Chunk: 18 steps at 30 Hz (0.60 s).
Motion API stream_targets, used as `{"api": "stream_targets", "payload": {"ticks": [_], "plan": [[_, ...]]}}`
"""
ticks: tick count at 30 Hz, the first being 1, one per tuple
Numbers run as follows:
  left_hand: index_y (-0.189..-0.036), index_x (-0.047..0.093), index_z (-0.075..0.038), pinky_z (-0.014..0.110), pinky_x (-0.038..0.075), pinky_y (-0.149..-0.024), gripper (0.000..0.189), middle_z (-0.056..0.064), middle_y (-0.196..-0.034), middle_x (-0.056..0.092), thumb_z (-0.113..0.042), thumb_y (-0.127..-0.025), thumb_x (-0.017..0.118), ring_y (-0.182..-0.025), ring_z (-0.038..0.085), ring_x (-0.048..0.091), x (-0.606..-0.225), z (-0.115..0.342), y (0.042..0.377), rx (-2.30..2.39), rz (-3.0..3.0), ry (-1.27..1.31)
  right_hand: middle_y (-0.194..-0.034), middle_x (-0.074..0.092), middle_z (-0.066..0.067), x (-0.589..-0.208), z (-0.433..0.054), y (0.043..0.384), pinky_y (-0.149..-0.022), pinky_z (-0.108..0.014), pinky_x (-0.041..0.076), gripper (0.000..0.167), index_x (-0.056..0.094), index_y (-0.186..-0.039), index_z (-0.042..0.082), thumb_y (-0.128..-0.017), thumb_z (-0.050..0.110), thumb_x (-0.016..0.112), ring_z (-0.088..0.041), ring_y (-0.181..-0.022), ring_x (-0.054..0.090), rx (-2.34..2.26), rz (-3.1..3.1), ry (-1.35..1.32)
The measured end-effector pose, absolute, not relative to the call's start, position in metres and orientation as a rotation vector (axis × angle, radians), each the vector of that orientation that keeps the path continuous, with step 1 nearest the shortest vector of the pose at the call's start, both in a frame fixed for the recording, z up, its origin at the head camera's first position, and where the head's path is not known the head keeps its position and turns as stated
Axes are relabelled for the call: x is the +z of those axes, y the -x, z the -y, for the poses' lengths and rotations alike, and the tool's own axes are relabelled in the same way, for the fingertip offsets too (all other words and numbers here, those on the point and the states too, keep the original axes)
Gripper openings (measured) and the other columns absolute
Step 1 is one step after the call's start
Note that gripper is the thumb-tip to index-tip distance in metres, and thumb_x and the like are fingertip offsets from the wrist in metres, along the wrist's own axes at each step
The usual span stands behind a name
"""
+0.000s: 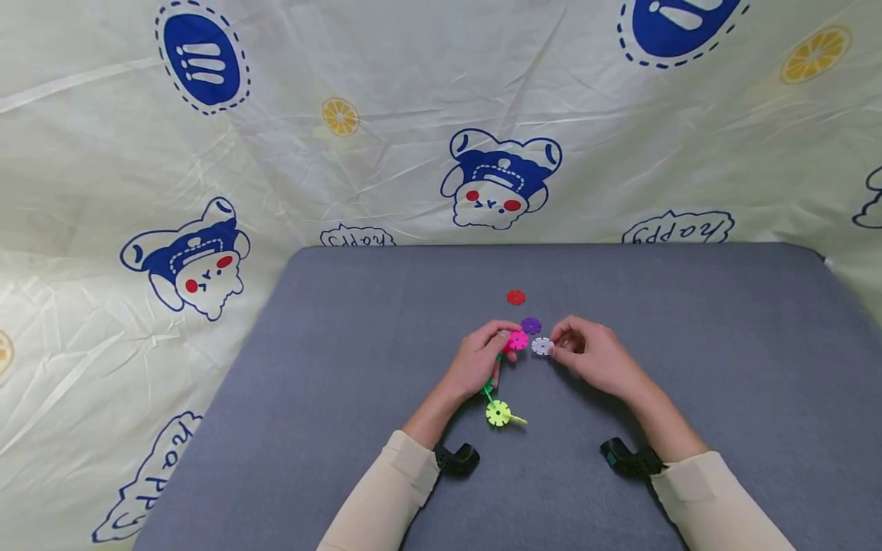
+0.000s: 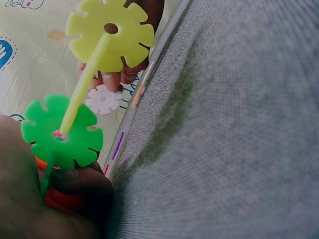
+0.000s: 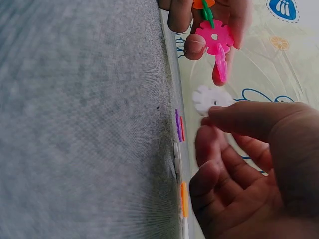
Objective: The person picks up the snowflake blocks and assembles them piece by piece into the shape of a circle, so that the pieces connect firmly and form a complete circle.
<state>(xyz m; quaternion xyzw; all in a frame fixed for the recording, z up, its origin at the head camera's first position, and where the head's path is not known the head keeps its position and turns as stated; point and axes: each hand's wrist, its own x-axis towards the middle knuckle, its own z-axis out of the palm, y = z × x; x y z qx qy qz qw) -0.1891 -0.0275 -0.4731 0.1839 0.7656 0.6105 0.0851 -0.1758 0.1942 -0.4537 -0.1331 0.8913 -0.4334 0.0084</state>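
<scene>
My left hand [image 1: 475, 358] grips a linked chain of notched plastic discs. At the chain's upper end are pink discs [image 3: 214, 37]; in the right wrist view a bit of orange [image 3: 202, 4] and green shows behind them. Toward my left wrist hang a green disc [image 2: 62, 132] and a yellow disc [image 2: 109, 35], with another yellow one edge-on between these. My right hand [image 1: 596, 356] pinches a white notched disc [image 1: 541, 347] by its edge, between thumb and fingertip. In the head view, the white disc sits just right of the pink ones, a small gap between them.
Beyond the hands, a purple disc [image 1: 531, 326] and a red disc [image 1: 516, 297] lie on the grey table [image 1: 386, 321]. White and orange pieces [image 3: 184, 199] appear edge-on along the tabletop in the right wrist view. A printed cloth [image 1: 400, 176] hangs behind the table.
</scene>
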Motion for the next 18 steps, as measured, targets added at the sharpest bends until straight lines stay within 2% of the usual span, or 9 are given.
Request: {"api": "stream_targets", "payload": {"ticks": [11, 18], "plan": [[-0.121, 0.063, -0.017, 0.034, 0.043, -0.037, 0.031, 0.012, -0.081, 0.066, -0.03, -0.103, 0.041, -0.038, 0.02, 0.044, -0.4743, 0.0265, 0.1895, 1.812, -2.279, -0.543, -0.079, 0.06, -0.003, -0.4493, -0.1918, 0.1724, -0.052, -0.03, 0.045, 0.01, 0.062, -0.095, 0.013, -0.088, 0.01, 0.069, -0.02, -0.064, 0.054, -1.371, -2.845, 0.437], [-0.123, 0.062, -0.013, 0.033, 0.042, -0.037, 0.033, 0.012, -0.08, 0.066, -0.03, -0.103, 0.042, -0.037, 0.02, 0.044, -0.4741, 0.0268, 0.189, 1.813, -2.276, -0.567, -0.078, 0.059, -0.002, -0.4499, -0.1912, 0.1724, -0.053, -0.029, 0.045, 0.009, 0.063, -0.094, 0.013, -0.088, 0.009, 0.068, -0.019, -0.066, 0.054, -1.373, -2.833, 0.489]]}}
